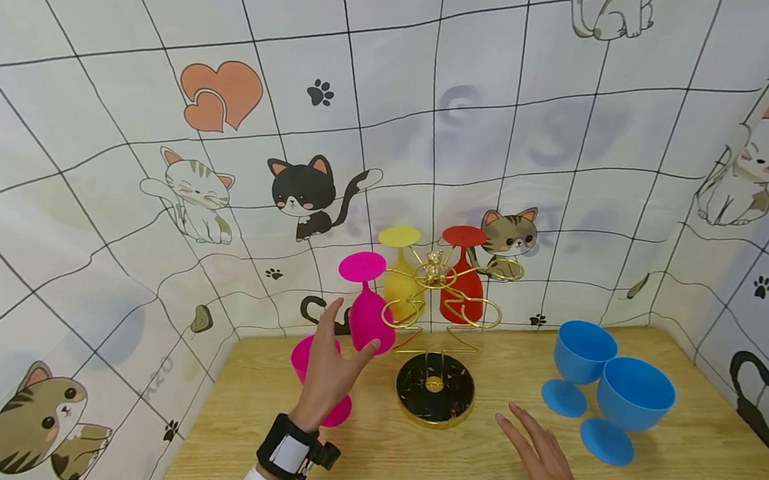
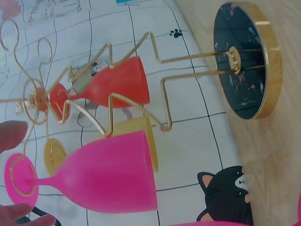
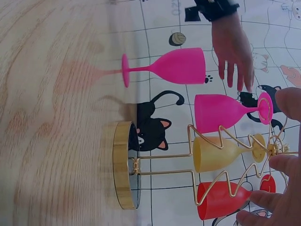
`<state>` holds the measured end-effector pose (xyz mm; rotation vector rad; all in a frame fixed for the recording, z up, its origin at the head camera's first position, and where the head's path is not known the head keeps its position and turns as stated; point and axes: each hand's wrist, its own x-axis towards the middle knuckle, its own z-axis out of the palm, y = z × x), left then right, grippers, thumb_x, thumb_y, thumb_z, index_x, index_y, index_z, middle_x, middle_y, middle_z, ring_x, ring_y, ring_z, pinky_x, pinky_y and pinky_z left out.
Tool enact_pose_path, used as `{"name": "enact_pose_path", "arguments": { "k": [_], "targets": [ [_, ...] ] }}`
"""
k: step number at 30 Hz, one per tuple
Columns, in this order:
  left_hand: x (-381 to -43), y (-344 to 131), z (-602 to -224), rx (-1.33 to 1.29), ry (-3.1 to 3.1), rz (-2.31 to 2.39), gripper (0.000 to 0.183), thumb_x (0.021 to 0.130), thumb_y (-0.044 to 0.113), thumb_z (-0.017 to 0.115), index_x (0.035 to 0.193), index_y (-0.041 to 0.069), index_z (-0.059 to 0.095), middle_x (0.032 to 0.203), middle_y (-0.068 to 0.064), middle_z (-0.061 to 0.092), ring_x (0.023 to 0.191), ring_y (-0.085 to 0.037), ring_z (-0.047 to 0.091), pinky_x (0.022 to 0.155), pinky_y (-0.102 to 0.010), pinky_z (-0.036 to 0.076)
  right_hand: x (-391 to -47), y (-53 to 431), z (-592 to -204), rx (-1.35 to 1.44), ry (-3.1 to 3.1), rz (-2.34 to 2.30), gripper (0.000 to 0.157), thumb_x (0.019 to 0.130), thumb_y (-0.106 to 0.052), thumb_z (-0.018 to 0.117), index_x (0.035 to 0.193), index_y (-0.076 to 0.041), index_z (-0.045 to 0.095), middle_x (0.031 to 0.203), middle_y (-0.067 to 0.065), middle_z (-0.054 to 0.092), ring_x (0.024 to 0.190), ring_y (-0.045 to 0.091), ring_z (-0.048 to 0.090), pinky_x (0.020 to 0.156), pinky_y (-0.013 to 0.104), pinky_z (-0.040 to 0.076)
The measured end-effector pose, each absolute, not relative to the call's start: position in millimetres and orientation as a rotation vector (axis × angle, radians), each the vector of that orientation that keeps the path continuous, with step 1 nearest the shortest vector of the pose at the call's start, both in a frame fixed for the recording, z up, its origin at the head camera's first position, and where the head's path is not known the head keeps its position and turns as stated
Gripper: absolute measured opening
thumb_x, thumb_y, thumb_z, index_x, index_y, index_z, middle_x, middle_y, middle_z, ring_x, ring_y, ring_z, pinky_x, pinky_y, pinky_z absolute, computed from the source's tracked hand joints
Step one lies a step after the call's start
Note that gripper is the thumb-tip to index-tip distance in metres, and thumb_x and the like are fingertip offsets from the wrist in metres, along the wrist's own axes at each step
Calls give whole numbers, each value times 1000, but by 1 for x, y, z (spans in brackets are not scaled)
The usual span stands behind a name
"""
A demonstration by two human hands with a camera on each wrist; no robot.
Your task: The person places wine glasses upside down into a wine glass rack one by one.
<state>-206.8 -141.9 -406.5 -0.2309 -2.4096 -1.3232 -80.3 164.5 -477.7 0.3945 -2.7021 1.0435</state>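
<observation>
A pink goblet (image 2: 108, 174) hangs upside down on a gold wire rack (image 1: 435, 276) with a round black base. My left hand (image 1: 333, 374) is beside this goblet, its fingers straight and apart from it in the right wrist view. Under that hand in the head view, a second pink goblet (image 3: 181, 67) stands upright on the table. Yellow (image 1: 402, 288) and red (image 1: 463, 294) goblets also hang inverted at the rack's far side. Over the table at the right front, my right hand (image 1: 546, 472) holds nothing, its fingers spread.
Two blue goblets (image 1: 635, 395) stand upright close together on the right of the wooden table (image 1: 431, 476). Behind the table hangs a white sheet (image 1: 400, 79) with a grid and cartoon cats, and it also covers the sides.
</observation>
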Motion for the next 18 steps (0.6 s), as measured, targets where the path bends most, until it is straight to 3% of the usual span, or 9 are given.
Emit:
{"name": "enact_pose_path", "arguments": {
  "k": [3,7,14,18],
  "targets": [
    [-186,-140,-413,-267,-2386,-1315,86,86,43,73,155,23,26,159,-1,31,148,-27,29,113,-60,35,-81,164,-477,400,-2698,1071,68,91,-43,66,151,-36,34,157,9,28,136,46,32,106,77,19],
    [-161,-133,-421,-404,-2398,-1169,84,87,42,71,155,25,26,161,-5,27,150,-30,22,113,-64,32,-81,163,-477,409,-2696,1071,68,91,-43,66,150,-38,34,157,8,29,136,45,32,104,77,21],
    [-133,-119,-440,-603,-2507,-739,86,86,54,66,156,30,23,165,-1,17,152,-34,16,114,-66,21,-80,162,-478,432,-2685,1056,69,91,-41,66,151,-38,33,158,5,28,137,44,32,113,73,13],
    [-121,-108,-453,-673,-2527,-555,88,84,57,67,156,32,23,165,-1,17,149,-38,20,107,-71,27,-80,163,-479,444,-2696,1060,71,90,-42,68,151,-39,32,159,4,27,138,44,30,115,71,10]
  ]
}}
